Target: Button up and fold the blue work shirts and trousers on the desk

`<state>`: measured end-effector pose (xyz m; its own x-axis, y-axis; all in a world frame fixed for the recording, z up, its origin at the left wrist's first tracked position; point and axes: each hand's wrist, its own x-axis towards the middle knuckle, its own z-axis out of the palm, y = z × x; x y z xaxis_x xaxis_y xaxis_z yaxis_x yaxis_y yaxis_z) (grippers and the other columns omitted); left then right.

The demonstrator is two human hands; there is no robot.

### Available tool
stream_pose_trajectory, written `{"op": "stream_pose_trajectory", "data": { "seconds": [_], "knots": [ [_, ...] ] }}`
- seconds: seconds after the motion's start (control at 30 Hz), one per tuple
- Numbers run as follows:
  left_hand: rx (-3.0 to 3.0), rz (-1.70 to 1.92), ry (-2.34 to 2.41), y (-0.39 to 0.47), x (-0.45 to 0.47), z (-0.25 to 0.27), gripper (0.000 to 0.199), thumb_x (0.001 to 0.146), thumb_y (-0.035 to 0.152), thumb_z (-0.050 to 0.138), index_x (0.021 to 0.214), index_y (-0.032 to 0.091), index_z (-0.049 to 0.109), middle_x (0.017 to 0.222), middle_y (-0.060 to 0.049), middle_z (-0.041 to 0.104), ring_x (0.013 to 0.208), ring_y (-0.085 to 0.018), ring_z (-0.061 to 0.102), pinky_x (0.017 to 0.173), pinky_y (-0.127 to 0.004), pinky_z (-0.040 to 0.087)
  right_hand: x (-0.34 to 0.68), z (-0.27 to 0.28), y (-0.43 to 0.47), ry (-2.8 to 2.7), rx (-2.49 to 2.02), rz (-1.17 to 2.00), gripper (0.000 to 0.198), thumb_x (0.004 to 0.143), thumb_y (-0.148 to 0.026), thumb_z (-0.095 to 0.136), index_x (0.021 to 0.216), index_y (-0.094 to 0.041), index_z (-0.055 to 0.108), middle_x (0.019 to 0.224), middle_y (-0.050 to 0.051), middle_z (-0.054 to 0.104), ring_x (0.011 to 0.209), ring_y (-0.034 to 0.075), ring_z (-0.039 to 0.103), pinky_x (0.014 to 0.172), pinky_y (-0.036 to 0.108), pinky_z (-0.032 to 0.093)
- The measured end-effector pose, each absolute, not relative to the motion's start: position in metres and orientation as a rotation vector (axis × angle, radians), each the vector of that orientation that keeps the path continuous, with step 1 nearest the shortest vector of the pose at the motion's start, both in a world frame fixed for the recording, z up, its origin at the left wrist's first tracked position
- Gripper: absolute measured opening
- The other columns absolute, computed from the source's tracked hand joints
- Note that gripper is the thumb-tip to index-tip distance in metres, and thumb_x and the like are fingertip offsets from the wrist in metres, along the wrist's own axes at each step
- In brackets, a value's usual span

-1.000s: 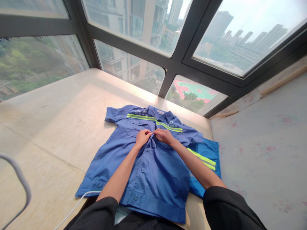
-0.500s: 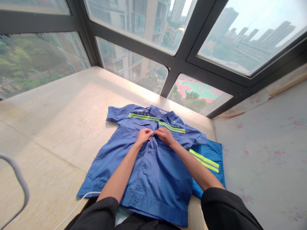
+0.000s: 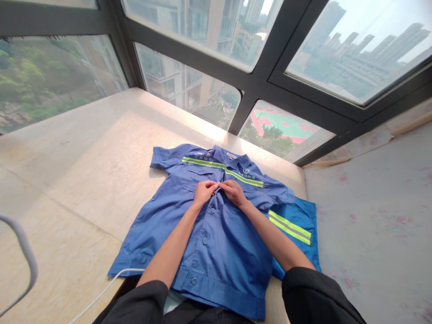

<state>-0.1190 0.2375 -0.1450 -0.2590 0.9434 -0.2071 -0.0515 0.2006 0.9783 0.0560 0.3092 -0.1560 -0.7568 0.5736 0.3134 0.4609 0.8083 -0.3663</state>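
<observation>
A blue short-sleeved work shirt [image 3: 236, 252] with yellow-green reflective stripes lies front side up, its collar pointing away from me. My left hand [image 3: 204, 192] and my right hand [image 3: 232, 191] meet at its front placket, just below the chest stripe. Both pinch the placket's edge, and the fabric is lifted slightly between the fingertips. Whether a button sits between them is hidden by the fingers. Several buttons run down the placket below my hands, among them a round blue button [image 3: 204, 241].
The shirt rests on a pale stone-like ledge [image 3: 84, 148] under framed windows [image 3: 189, 81]. A brighter blue garment [image 3: 295, 220] with a reflective stripe lies partly under it at right, beside a floral wall [image 3: 371, 225]. A white cable [image 3: 101, 294] and a grey curved tube [image 3: 29, 254] are at left.
My hands stay at the same spot on the placket, with the fingertips drawn slightly closer together. The camera view has shifted slightly.
</observation>
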Motion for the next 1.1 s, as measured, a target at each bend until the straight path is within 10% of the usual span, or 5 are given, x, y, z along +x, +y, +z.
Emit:
{"op": "stream_pose_trajectory", "data": {
  "seconds": [0.23, 0.4, 1.1],
  "knots": [
    [1.066, 1.306, 1.605, 0.225, -0.117, -0.138, 0.021, 0.083, 0.035, 0.065, 0.09, 0.019, 0.077, 0.094, -0.007, 0.077, 0.091, -0.022, 0.071, 0.086, -0.032, 0.054, 0.056, -0.157, 0.308, -2.608, -0.748, 0.325, 0.032, 0.101, -0.026, 0.045, 0.116, -0.027, 0.073, 0.096, 0.009, 0.07, 0.088, 0.021, 0.061, 0.08, 0.033, 0.048],
    [1.23, 1.228, 1.763, 0.214, -0.108, -0.139, 0.046, 0.074, 0.036, 0.078, 0.115, 0.019, 0.069, 0.094, -0.007, 0.077, 0.082, -0.021, 0.072, 0.082, -0.032, 0.056, 0.056, -0.158, 0.308, -2.624, -0.735, 0.355, 0.031, 0.1, -0.025, 0.046, 0.116, -0.026, 0.072, 0.096, 0.009, 0.069, 0.089, 0.021, 0.06, 0.081, 0.033, 0.048],
    [1.269, 1.194, 1.903, 0.212, -0.102, -0.139, 0.029, 0.078, 0.013, 0.062, 0.103, 0.024, 0.071, 0.096, 0.0, 0.078, 0.088, -0.016, 0.074, 0.084, -0.025, 0.055, 0.049, -0.152, 0.32, -2.507, -0.7, 0.74, 0.024, 0.096, -0.021, 0.055, 0.104, -0.025, 0.077, 0.09, 0.006, 0.07, 0.085, 0.018, 0.064, 0.078, 0.029, 0.05]
  ]
}}
